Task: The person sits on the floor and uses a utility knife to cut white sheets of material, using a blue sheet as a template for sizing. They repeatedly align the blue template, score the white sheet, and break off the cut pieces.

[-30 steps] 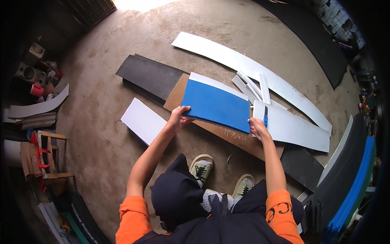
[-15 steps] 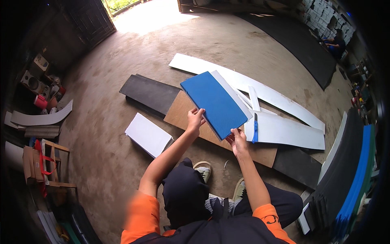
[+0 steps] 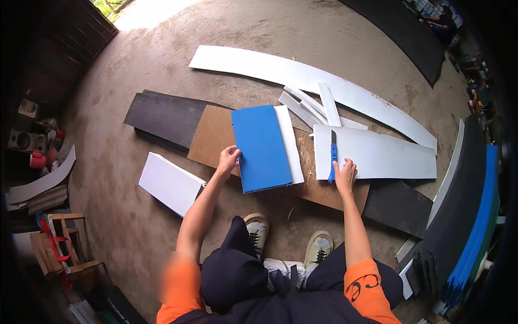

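The left hand [image 3: 229, 160] is clamping the left edge of a blue sheet [image 3: 260, 148] near the middle of the frame, thumb and fingers pinching its border. Right of centre, the right hand [image 3: 346, 175] is meeting the handle of a blue utility knife [image 3: 332, 156] — whether its fingers are closing fully around it I cannot tell.

The knife is lying on a broad white panel [image 3: 388, 156], its dark blade end pointing toward the top of the frame and appearing bare. That blade is probably the main hazard: if the fingers were sliding up the handle, they could be meeting the edge, and a careless drag could be scoring the white surface.

The blue sheet is overlapping a white sheet [image 3: 291, 143] at its right side, and their edges are not lining up. With only one hand gripping, the pair could be slipping apart or twisting. The blue sheet's lower left corner is reaching past the near edge of the brown board [image 3: 208, 135] in the picture, so pressure there might be tipping it — I cannot tell whether it is resting flat. The shoes [image 3: 318, 248] are standing at lower centre, perhaps within reach of a dropped knife.
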`<state>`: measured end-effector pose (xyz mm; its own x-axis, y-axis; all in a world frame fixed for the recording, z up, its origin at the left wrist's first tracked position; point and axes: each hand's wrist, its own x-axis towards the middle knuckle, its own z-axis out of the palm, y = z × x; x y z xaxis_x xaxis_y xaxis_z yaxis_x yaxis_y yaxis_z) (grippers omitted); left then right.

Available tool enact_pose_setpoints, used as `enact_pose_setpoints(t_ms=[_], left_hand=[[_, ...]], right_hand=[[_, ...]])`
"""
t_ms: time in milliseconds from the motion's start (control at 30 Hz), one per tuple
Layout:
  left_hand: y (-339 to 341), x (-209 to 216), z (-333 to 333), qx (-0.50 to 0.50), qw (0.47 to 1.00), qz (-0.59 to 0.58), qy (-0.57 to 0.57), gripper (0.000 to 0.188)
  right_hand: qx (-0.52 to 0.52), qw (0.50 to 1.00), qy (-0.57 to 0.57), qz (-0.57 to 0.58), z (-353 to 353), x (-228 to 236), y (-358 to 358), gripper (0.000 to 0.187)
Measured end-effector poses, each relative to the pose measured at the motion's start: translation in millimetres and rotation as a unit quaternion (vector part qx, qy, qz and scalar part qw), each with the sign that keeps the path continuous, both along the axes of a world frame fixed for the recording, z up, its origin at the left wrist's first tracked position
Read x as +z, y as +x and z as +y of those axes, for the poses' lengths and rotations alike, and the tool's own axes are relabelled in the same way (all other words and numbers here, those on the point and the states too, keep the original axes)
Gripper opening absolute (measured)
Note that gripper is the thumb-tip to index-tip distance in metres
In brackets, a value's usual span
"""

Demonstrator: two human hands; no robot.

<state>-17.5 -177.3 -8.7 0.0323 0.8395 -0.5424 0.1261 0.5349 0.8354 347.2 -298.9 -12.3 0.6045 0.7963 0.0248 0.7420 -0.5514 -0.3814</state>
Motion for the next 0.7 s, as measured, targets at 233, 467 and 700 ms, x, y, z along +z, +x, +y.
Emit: enact_pose_setpoints(t_ms=[233, 467, 700], left_hand=[[-1, -7, 4, 0.009, 0.996, 0.072, 0.043, 0.035], [-13, -12, -10, 0.026, 0.839, 0.424, 0.341, 0.033], [-16, -4, -53, -0.073, 0.926, 0.283, 0.239, 0.038]], right_hand=[[0.068, 0.989, -0.013, 0.132, 22, -5, 4, 0.041], [0.015, 0.941, 0.024, 0.336, 41, 30, -52, 0.026], [0.107, 0.901, -0.011, 0.42, 64, 9, -120, 0.033]])
